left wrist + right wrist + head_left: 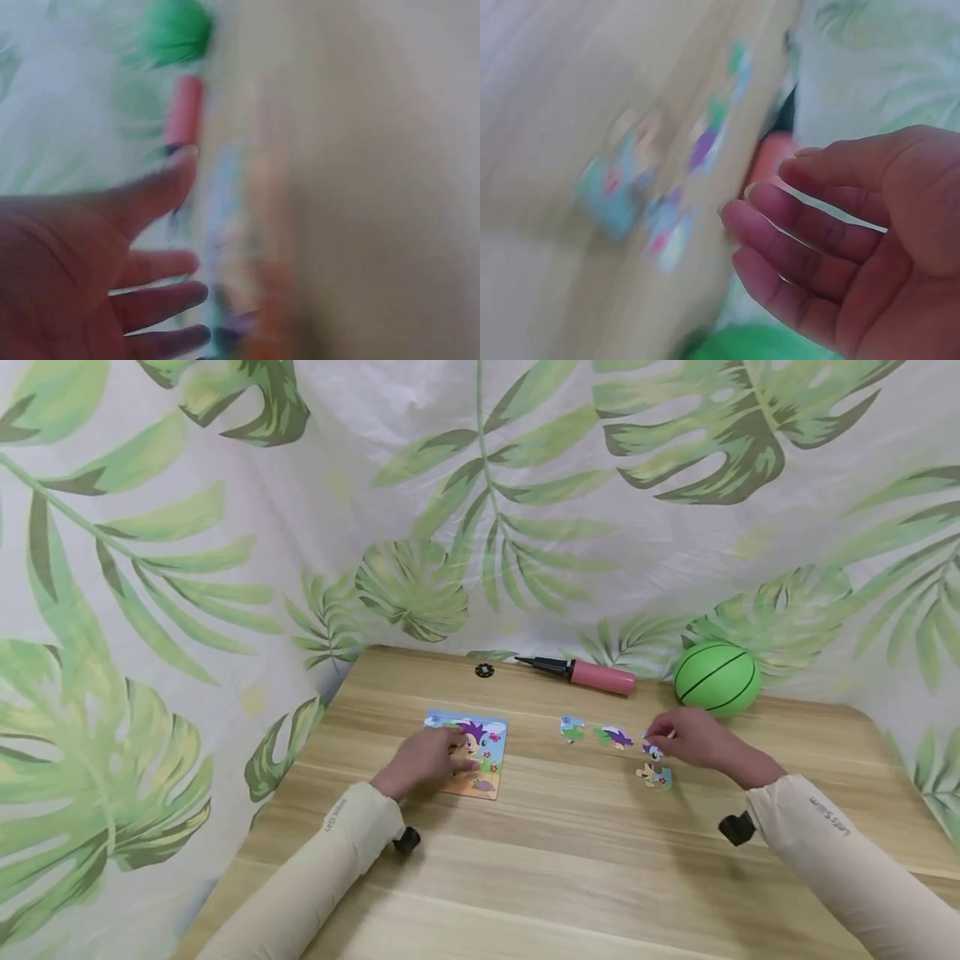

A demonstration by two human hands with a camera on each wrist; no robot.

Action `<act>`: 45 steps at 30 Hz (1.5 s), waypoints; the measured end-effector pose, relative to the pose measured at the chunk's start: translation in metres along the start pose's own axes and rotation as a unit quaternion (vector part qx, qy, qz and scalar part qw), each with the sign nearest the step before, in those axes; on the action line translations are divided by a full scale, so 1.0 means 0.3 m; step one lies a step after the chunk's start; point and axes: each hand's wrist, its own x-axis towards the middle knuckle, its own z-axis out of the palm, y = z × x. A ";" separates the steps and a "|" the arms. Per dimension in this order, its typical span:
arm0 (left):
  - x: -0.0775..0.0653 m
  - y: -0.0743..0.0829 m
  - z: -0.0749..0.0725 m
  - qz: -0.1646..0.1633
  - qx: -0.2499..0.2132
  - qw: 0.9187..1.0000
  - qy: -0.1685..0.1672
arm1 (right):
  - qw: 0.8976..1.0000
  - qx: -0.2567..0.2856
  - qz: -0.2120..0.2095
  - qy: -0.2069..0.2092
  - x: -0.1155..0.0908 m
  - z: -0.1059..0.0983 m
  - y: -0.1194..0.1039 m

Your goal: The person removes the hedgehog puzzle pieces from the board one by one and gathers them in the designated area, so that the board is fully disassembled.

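Pieces [618,738] lie right of the board [489,777]. Our right hand [699,740], loosely curved beside them, holds nothing; our left [426,760] is relaxed over the board. We'd best pinch one piece by its edges, sparing its neighbours.

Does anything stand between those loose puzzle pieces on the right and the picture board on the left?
Nothing visible stands on the tabletop between the loose puzzle pieces and the picture board. At the picture board itself, though, the left hand covers part of its left side.
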 end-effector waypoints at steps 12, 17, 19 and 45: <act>-0.054 -0.109 -0.134 0.055 -0.051 0.997 0.008 | 0.996 0.048 -0.079 -0.011 0.283 0.095 -0.356; -0.080 -0.143 -0.049 0.049 -0.045 0.998 -0.014 | 0.994 0.075 -0.071 -0.038 0.374 0.239 -0.459; -0.084 -0.149 -0.030 0.040 -0.048 0.998 -0.005 | 0.992 0.093 -0.069 -0.047 0.412 0.294 -0.495; -0.092 -0.153 0.050 0.006 -0.063 0.998 0.026 | 0.997 0.042 -0.010 -0.060 0.574 0.491 -0.591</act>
